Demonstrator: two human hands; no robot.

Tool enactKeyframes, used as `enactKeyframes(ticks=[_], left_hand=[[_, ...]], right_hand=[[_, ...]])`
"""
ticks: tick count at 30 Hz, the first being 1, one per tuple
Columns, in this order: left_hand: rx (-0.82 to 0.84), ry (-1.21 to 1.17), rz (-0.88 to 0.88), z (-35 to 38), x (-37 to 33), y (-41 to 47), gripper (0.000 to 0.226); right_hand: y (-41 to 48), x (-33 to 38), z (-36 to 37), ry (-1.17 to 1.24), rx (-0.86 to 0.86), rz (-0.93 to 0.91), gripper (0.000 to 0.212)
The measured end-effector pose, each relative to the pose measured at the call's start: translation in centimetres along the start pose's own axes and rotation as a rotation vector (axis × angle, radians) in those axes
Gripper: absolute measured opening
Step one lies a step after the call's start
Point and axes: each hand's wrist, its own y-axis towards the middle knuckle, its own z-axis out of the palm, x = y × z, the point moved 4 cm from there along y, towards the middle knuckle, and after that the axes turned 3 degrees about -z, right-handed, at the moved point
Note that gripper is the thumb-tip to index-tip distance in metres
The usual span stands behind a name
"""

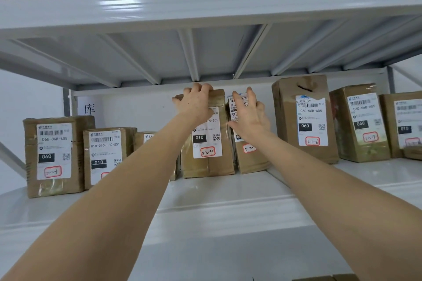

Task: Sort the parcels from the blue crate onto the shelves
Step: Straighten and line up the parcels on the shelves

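Brown taped parcels with white labels stand in a row on a white metal shelf [228, 189]. My left hand [196, 101] grips the top edge of the upright parcel marked 3-2-4 [210, 162], fingers curled over its top. My right hand [250, 114] lies with spread fingers against the front of the neighbouring parcel [251, 159], covering most of its label. The two parcels stand side by side, touching. The blue crate is out of view.
Left of the hands stand three smaller parcels [53, 155] [106, 155] [143, 139], the third mostly hidden by my left arm. Right stand a tall parcel 3-2-6 [306, 118] and two more [360, 123]. The upper shelf [205, 9] holds plastic-wrapped bags.
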Motion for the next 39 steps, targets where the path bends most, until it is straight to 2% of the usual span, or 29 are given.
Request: enactKeyframes(ticks=[3, 8, 13, 21, 27, 30, 32, 35, 37, 39], left_hand=[[-0.035, -0.025, -0.009, -0.1, 0.4, 0.0, 0.057], [0.027, 0.003, 0.039, 0.0, 0.6, -0.3, 0.064], [0.082, -0.094, 0.007, -0.5, 1.1, -0.4, 0.063], [0.01, -0.113, -0.008, -1.8, 1.6, -0.4, 0.056], [0.082, -0.062, 0.021, -1.7, 1.9, -1.0, 0.063], [0.045, -0.037, 0.018, -1.4, 1.7, -1.1, 0.068], [0.021, -0.037, 0.014, -1.2, 1.6, -1.1, 0.068], [0.032, -0.049, 0.014, -0.7, 1.6, -1.2, 0.062], [0.009, -0.063, 0.014, -0.6, 1.6, -1.3, 0.059], [-0.01, -0.064, 0.037, -0.6, 1.6, -1.6, 0.059]], right_hand=[[-0.2, -0.1, 0.3, 0.004, -0.023, 0.003, 0.078], [-0.4, 0.1, 0.6, -0.009, -0.004, 0.025, 0.083], [-1.6, -0.5, 0.8, 0.031, 0.073, 0.095, 0.092], [-2.4, 0.0, 0.5, 0.097, 0.05, 0.123, 0.099], [-2.8, -0.1, 0.5, 0.111, 0.064, 0.107, 0.091], [-2.6, -1.1, 0.1, 0.109, 0.015, 0.161, 0.085], [-2.4, -1.9, 0.5, 0.206, 0.024, 0.222, 0.086], [-2.6, -2.1, 1.8, 0.466, 0.133, 0.246, 0.083], [-2.8, -2.2, 2.3, 0.499, 0.149, 0.238, 0.074], [-3.1, -2.3, 2.1, 0.437, 0.147, 0.229, 0.074]])
